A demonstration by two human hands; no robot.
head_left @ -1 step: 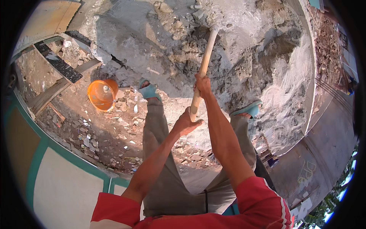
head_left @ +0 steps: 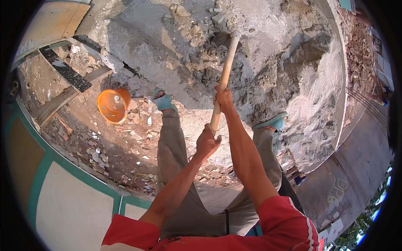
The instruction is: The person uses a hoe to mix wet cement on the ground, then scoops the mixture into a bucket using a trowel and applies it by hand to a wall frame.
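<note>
Two hands: both of yours are wrapped round one wooden handle (head_left: 224,79), so each is closed and gripping it.
Right hand (head_left: 224,97): higher up the shaft, the nearer one to the working end.
Left hand (head_left: 208,141): lower, at the butt end, closest to your body.
Handle axis: it runs away from you, from the left hand up and slightly rightward to the tool head (head_left: 235,34).
Head: it lies ahead of both hands, down in the grey mix pile (head_left: 268,79); its shape is too buried and small to tell.
Handle look: pale, smooth, round, straight, dusted grey near the far end.
Pile: lumpy, dry-looking grey sand or cement, with a hollow where the head sits.
Feet: your left sandal (head_left: 164,101) and right sandal (head_left: 272,122) stand either side of the handle, at the pile's near edge.
Bucket (head_left: 113,105): orange, tipped on its side on rubble, well to your left of the handle.
Plank (head_left: 67,75): dark, lying beyond the bucket.
</note>
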